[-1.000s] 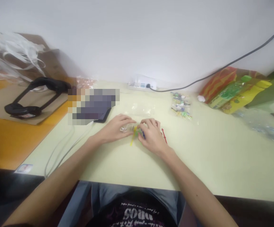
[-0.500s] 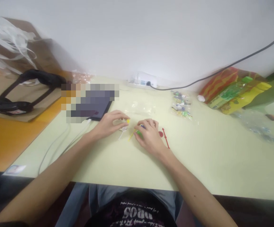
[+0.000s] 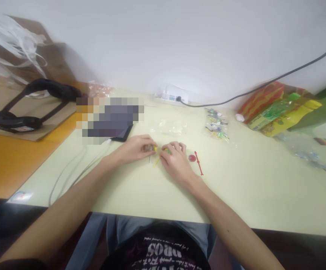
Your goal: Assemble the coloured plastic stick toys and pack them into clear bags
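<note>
My left hand point(image 3: 137, 148) is closed in a pinch, with a small yellow plastic piece point(image 3: 155, 149) at its fingertips. Under its fingers a pale round part is partly hidden, and a thin white stick point(image 3: 150, 159) shows just below. Close by on the right, my right hand point(image 3: 176, 160) rests on the table, its fingers curled over a small green plastic piece point(image 3: 167, 150) that they mostly cover. A thin yellow stick point(image 3: 156, 162) points out between the two hands. Right of my right hand lie a red disc point(image 3: 192, 158) and a red rod with an arrow-like tip point(image 3: 199, 163).
A tablet point(image 3: 112, 120) with white cables is at the left. Behind my hands lie a clear plastic bag point(image 3: 168, 127) and a bag of small coloured parts point(image 3: 217, 125). A power strip point(image 3: 171, 94) sits by the wall; bottle-shaped packs point(image 3: 289, 116) are at the right.
My left fingers have come down with the yellow piece and now cover more of the pale round part. My right hand stays over the green piece. The view has shifted slightly.
</note>
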A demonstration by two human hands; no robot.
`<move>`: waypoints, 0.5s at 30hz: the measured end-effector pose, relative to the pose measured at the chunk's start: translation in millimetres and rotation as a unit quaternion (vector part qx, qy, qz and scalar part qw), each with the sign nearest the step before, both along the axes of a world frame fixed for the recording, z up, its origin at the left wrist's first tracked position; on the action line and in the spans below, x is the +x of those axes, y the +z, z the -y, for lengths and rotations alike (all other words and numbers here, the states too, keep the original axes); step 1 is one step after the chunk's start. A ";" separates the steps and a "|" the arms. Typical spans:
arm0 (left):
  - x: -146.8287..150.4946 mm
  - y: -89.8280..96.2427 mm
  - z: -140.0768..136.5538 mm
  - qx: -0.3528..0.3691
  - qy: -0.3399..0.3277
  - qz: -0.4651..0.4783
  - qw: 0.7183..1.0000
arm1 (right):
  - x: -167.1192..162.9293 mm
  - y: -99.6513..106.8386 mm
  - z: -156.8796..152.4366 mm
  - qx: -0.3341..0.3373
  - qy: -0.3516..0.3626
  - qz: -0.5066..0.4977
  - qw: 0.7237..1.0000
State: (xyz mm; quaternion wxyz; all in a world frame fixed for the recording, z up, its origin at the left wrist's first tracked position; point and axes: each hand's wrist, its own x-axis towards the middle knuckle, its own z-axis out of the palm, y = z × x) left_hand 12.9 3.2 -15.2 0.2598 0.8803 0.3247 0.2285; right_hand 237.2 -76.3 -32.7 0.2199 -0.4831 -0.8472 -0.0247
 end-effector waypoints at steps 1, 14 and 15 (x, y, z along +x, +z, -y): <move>-0.9 0.0 -1.0 0.003 0.005 0.003 1.000 | 0.1 0.6 0.4 0.001 0.004 0.001 1.000; -2.8 11.9 1.5 0.009 -0.024 -0.015 1.000 | 13.7 20.5 5.2 0.063 -0.012 -0.135 0.989; -2.6 12.9 1.7 0.012 -0.023 -0.013 1.000 | 15.3 22.1 5.2 0.059 -0.010 -0.146 0.987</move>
